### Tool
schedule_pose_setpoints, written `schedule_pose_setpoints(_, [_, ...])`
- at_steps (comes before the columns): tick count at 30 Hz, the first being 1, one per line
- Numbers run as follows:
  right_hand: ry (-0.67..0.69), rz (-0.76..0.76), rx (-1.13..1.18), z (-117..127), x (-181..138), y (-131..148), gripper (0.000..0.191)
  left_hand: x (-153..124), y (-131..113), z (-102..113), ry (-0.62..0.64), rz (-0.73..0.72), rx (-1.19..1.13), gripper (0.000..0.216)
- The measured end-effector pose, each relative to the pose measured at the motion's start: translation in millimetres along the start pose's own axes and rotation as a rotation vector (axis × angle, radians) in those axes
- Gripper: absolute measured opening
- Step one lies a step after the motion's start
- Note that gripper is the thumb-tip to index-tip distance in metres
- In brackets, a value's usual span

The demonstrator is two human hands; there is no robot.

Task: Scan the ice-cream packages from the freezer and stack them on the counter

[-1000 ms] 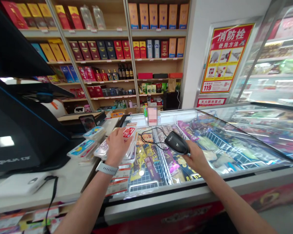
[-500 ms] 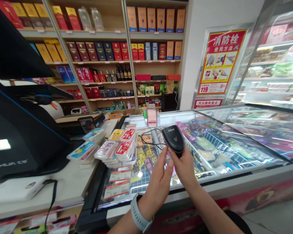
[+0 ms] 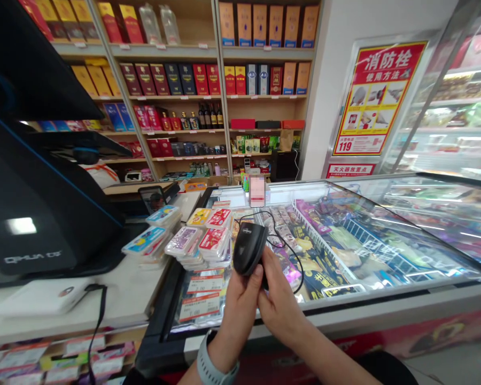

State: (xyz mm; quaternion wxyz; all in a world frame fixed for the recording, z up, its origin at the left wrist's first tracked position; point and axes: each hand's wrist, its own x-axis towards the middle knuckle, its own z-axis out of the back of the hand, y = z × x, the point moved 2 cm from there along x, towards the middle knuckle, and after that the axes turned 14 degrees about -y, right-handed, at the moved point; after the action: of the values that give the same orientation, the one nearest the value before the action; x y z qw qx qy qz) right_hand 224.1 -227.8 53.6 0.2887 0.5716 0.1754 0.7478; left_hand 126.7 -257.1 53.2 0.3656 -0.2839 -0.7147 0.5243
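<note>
A black handheld barcode scanner (image 3: 249, 248) is held in front of me over the near edge of the glass-topped freezer (image 3: 332, 302), its rounded head tilted to the left. My left hand (image 3: 240, 305), with a pale watch (image 3: 216, 361) at the wrist, is closed around the scanner from below, thumb along its near side. My right hand (image 3: 278, 299) grips it from the right, fingers reaching up beside the head. The handle is mostly hidden between the hands. A black cable (image 3: 300, 256) loops to the right across the glass.
Stacked plastic-lidded packs (image 3: 214, 240) stand at the freezer's left end, beside price labels (image 3: 200, 306). On the left counter are a large black terminal (image 3: 44, 214) and a white box (image 3: 44, 299) with a cord. Shelves of boxed goods (image 3: 180, 80) line the back wall.
The scanner has moved left and lower, and its head now tilts left instead of right. My left hand has closed around it. More of the cable shows on the right.
</note>
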Motion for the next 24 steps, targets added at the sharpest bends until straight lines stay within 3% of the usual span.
schedule_pose_setpoints(3, [0.092, 0.069, 0.028, 8, 13, 0, 0.063, 9, 4, 22, -0.099, 0.045, -0.068, 0.042])
schedule_pose_setpoints(6, [0.048, 0.095, -0.005, 20, 40, -15, 0.042, 15, -3, 50, -0.198, 0.060, -0.089, 0.042])
schedule_pose_setpoints(11, [0.041, 0.158, -0.124, 16, 86, -62, 0.029, 24, -31, 94, -0.242, -0.032, 0.153, 0.040])
schedule_pose_setpoints(14, [0.080, 0.221, -0.189, -5, 106, -84, 0.031, 27, -41, 107, -0.276, -0.124, 0.336, 0.038])
schedule_pose_setpoints(18, [0.201, 0.376, -0.199, -45, 130, -96, 0.043, 28, -46, 110, -0.361, -0.144, 0.367, 0.034])
schedule_pose_setpoints(24, [0.325, 0.518, -0.222, -98, 157, -104, 0.057, 36, -51, 110, -0.259, -0.074, 0.378, 0.039])
